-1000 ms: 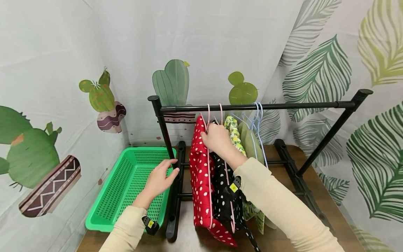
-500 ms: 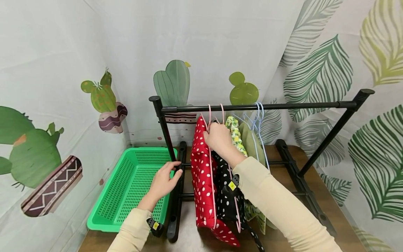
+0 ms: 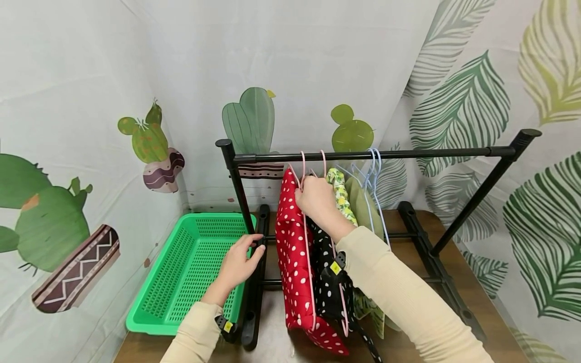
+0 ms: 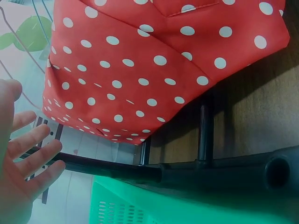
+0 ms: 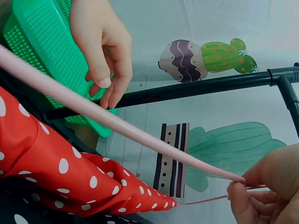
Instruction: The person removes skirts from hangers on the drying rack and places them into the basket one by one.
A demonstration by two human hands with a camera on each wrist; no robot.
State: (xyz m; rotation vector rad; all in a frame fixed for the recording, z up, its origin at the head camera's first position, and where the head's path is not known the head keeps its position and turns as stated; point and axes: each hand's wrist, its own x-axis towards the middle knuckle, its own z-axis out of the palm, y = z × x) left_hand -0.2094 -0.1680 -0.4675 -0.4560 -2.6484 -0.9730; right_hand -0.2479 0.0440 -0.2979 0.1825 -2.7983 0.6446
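In the head view, a red polka-dot garment [image 3: 291, 252] hangs on a pink hanger [image 3: 310, 272] hooked over the black rail. My right hand [image 3: 317, 200] pinches this hanger just under its hook; the right wrist view shows thumb and fingers [image 5: 240, 189] closed on the pink hanger [image 5: 140, 136]. To its right hangs a black polka-dot garment [image 3: 324, 285] on another pink hanger, partly hidden by my right arm. My left hand [image 3: 239, 259] is beside the rack's left upright, over the basket's right edge. Its fingers are spread and hold nothing, as the left wrist view shows.
The black clothes rack [image 3: 422, 153] stands on a brown wooden table [image 3: 426, 222]. A green basket [image 3: 181, 282] lies left of it. Further along the rail hang a yellow-green patterned garment [image 3: 340, 196], an olive one [image 3: 360, 204] and blue hangers [image 3: 375, 176].
My left hand has shifted slightly right and down. The red garment's lower end has swung a little to the right, while my right hand keeps its grip on the pink hanger.
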